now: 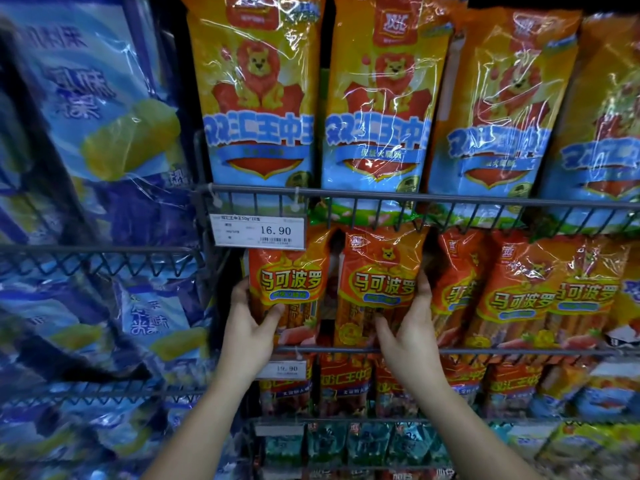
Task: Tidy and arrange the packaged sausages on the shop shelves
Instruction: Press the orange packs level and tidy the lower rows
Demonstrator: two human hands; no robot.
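- Where: L orange pack (pixel 287 282) and mid orange pack (pixel 381 278) stand on the middle wire shelf, behind its front rail (pixel 485 350), with a dark gap between them.
- L hand (pixel 249 327) grips the L orange pack at its outer edge, thumb on the front. R hand (pixel 410 327) grips the mid orange pack, thumb on the front, fingers (pixel 424 289) up its R edge.
- Risk: film looks slick, and each pack is held by one edge only, so either could prob. slip and tip fwd over the rail.
- Risk: pack tops sit close under the upper rail (pixel 450 197). Lifting could snag or crumple them, or knock the price tag (pixel 258 231).
- Risk: sliding the mid pack R would shove the neighbour packs (pixel 519 292), which already overlap unevenly.
- Orientation: both packs upright, long axis approx. vertical, logo end up, printed face to the aisle. L pack's top is partly hidden behind the tag.
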